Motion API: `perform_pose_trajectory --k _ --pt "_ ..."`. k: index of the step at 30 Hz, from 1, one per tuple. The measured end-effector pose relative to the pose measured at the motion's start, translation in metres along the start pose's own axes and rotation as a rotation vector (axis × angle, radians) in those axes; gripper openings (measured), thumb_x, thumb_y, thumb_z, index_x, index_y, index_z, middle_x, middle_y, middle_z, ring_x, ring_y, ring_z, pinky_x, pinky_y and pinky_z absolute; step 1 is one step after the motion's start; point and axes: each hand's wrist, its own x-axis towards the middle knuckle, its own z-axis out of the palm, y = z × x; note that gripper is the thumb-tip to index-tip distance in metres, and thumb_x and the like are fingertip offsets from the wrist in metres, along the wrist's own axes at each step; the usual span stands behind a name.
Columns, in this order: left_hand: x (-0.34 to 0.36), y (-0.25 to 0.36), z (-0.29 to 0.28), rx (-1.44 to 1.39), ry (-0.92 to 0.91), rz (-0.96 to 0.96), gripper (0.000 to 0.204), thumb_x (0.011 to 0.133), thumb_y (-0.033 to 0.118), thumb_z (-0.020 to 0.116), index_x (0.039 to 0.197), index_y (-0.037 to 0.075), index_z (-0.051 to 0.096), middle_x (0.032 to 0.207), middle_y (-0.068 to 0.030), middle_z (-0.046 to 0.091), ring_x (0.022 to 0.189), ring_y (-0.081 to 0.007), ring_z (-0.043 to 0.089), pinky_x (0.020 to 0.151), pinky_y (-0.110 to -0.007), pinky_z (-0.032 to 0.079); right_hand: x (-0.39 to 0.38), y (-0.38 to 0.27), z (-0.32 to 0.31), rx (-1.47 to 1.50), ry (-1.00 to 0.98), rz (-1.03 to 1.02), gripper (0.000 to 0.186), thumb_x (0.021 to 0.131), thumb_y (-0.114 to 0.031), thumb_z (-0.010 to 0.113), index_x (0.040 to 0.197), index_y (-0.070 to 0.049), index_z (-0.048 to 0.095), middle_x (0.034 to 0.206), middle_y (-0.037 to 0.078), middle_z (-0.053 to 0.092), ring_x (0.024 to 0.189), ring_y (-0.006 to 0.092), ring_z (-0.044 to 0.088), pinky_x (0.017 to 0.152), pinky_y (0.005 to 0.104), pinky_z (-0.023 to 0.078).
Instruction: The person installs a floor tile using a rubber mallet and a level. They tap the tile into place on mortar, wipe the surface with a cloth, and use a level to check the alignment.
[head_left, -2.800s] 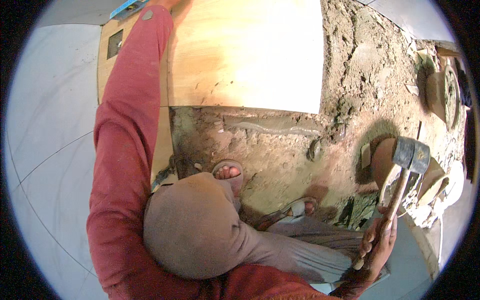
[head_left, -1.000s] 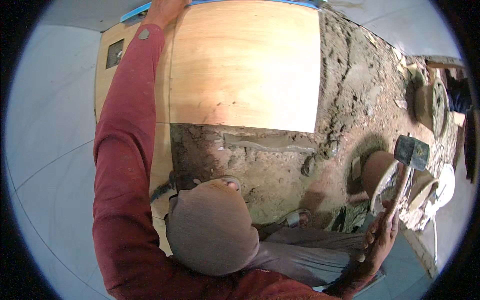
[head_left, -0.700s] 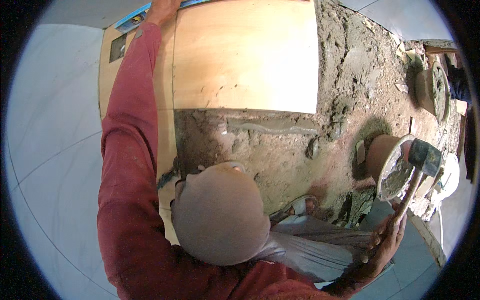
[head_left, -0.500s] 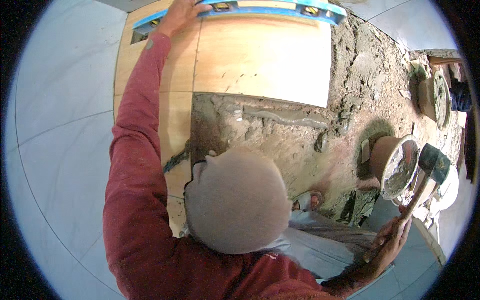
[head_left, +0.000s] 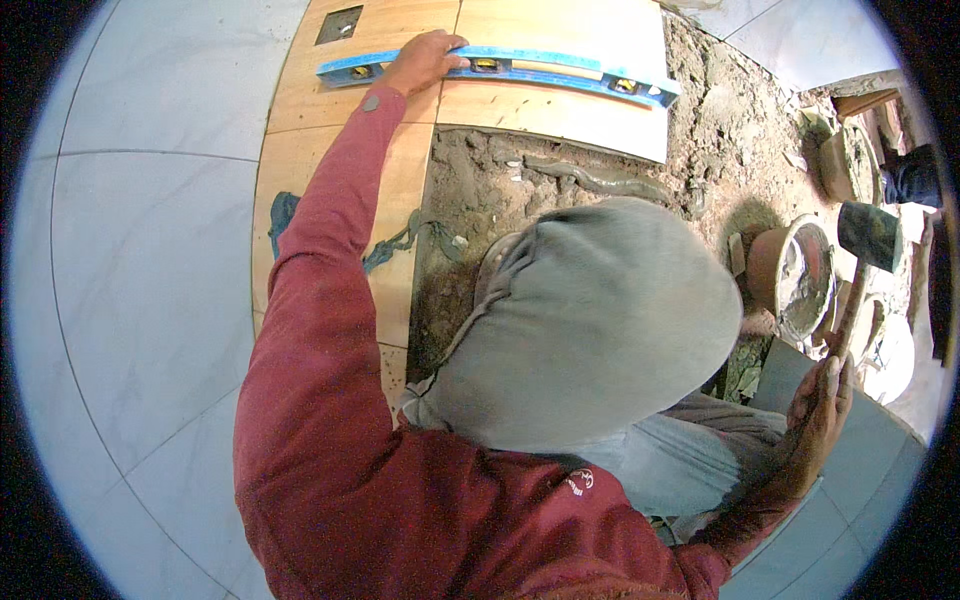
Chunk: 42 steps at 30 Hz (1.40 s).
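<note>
My left hand (head_left: 425,62) grips a blue spirit level (head_left: 540,68) lying across wood-look tiles (head_left: 575,122). A square cut-out (head_left: 338,25) sits in the tiles beyond its left end. My right hand (head_left: 812,420) holds a rubber mallet (head_left: 866,236) by its handle, dark head raised, at the right. My bent knee (head_left: 610,310) in grey trousers hides much of the rough mortar bed (head_left: 470,160), where a strip of wet mortar (head_left: 605,183) shows. A dark cloth (head_left: 283,208) lies on the tiles beside my left sleeve.
White tiles (head_left: 150,300) run along the left; more (head_left: 780,35) are at the back right. A bucket of wet mortar (head_left: 790,277) stands by the mallet, another bucket (head_left: 845,160) farther back. Dark fabric (head_left: 910,180) shows at the right edge. Broken bits lie on the rough ground.
My left hand has pulled the level from the tiles' far edge toward me. My grey-trousered knee has risen into the middle of the view. The mallet is higher in the picture.
</note>
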Motion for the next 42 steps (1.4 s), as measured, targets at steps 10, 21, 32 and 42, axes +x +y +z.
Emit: perform_pose_trajectory --k 10,21,32,42 --pt "-0.027 -0.091 -0.014 0.033 0.38 0.025 0.037 0.095 0.028 0.061 0.126 0.009 0.07 0.125 -0.0199 0.07 0.118 -0.0359 0.064 0.102 -0.046 0.05 0.141 0.028 -0.165 -1.093 0.024 -0.801 0.047 0.104 -0.033 0.064 0.135 0.002 0.058 0.116 0.018 0.066 0.1 0.0266 0.066 0.082 0.0361 0.053" --pt "-0.087 -0.059 -0.036 0.226 0.305 0.032 0.032 0.092 0.017 0.061 0.121 0.01 0.074 0.128 -0.0201 0.068 0.118 -0.0379 0.064 0.105 -0.047 0.048 0.142 0.041 -0.124 -1.604 -0.248 -0.753 0.027 0.102 -0.027 0.062 0.124 -0.012 0.058 0.102 0.02 0.067 0.091 0.0421 0.067 0.069 0.0517 0.053" --pt "-0.069 -0.031 0.009 0.207 0.221 -0.286 0.033 0.091 0.028 0.062 0.116 0.013 0.077 0.111 -0.0174 0.074 0.107 -0.036 0.069 0.093 -0.049 0.053 0.076 0.043 -0.105 -1.498 -0.217 -0.378 0.029 0.096 -0.028 0.07 0.107 -0.003 0.062 0.099 0.018 0.072 0.088 0.0335 0.07 0.077 0.0459 0.052" --pt "-0.028 -0.098 -0.024 0.669 0.038 -0.057 0.022 0.085 0.032 0.07 0.085 0.013 0.081 0.093 -0.0126 0.077 0.089 -0.0337 0.073 0.08 -0.048 0.058 0.074 0.028 -0.083 -1.316 -0.299 -0.635 0.028 0.097 -0.026 0.07 0.114 -0.005 0.063 0.105 0.014 0.075 0.1 0.0323 0.073 0.084 0.0434 0.055"
